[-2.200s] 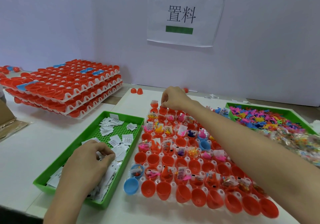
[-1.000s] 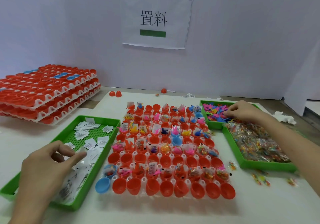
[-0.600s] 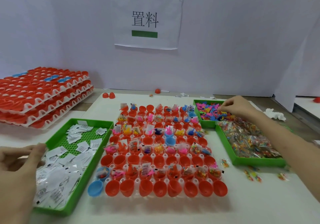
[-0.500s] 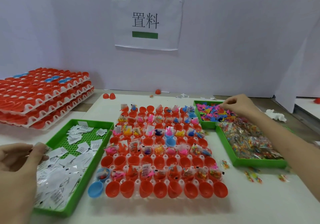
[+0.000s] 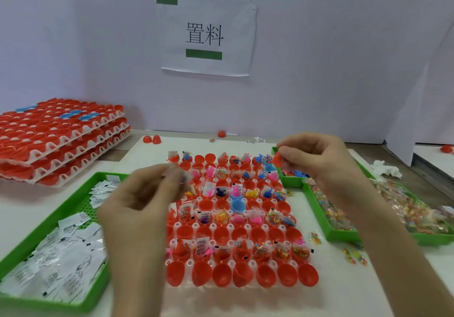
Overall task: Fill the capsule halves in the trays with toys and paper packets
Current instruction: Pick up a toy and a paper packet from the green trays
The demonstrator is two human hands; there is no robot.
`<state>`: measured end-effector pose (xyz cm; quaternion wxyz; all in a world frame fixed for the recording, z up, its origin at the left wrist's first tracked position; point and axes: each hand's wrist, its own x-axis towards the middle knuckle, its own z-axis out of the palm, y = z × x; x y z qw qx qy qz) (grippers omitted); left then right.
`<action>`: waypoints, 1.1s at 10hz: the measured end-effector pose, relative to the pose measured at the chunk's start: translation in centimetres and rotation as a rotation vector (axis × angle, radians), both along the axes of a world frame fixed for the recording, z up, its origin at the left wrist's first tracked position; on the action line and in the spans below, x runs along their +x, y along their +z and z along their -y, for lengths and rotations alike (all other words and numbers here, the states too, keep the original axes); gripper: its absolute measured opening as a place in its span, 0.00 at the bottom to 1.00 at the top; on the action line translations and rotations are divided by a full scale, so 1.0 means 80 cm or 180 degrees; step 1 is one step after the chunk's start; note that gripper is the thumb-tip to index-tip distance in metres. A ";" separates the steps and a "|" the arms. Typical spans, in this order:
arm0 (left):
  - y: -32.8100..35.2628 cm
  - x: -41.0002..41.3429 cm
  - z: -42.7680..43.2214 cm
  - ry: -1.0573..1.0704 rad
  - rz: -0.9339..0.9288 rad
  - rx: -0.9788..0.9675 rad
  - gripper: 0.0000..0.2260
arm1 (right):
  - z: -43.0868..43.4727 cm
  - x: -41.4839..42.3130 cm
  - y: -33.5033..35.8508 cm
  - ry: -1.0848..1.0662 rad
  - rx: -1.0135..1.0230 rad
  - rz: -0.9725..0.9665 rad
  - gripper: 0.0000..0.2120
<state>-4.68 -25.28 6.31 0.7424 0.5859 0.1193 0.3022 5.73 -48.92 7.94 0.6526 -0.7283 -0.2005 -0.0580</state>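
Capsule halves [image 5: 222, 273] are glossy, smooth red plastic, in a white plastic tray [image 5: 189, 264]. At 8 o'clock, crinkled paper packets [image 5: 61, 262] with a slight sheen fill a matt green plastic tray [image 5: 61, 303]. At 3 o'clock, toy bags [image 5: 412, 216] are shiny clear film. At 1 o'clock, a red toy [image 5: 277, 161] is smooth plastic.

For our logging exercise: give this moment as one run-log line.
left hand: pinches paper packet, blurred | right hand: pinches orange toy | both over capsule tray | nearest row empty
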 end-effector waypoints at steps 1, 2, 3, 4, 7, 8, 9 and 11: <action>-0.001 -0.023 0.052 -0.0405 0.0374 0.0551 0.07 | -0.018 -0.066 0.000 0.0004 0.0445 0.0444 0.13; -0.010 -0.019 0.082 -0.0796 0.0296 0.0526 0.08 | -0.028 -0.108 -0.013 -0.0159 0.0668 0.0673 0.10; -0.017 -0.021 0.089 -0.1012 0.0258 0.0594 0.08 | -0.029 -0.120 -0.024 -0.0284 0.0659 0.0651 0.06; -0.018 -0.023 0.094 -0.1169 0.0250 0.0216 0.09 | -0.030 -0.120 -0.025 -0.0469 0.0611 0.0693 0.05; -0.029 -0.019 0.104 -0.1189 0.0029 -0.0638 0.07 | -0.066 -0.123 -0.037 -0.1306 0.0637 0.1017 0.06; -0.019 -0.022 0.109 -0.1046 0.0028 -0.0942 0.06 | -0.075 -0.122 -0.043 -0.1440 0.0700 0.1018 0.06; -0.013 -0.024 0.112 -0.1087 0.0190 -0.0823 0.03 | -0.079 -0.123 -0.045 -0.1393 0.0784 0.1046 0.08; -0.030 -0.017 0.110 -0.0997 0.0249 -0.0811 0.08 | -0.046 -0.106 -0.046 -0.1265 0.0306 0.0963 0.01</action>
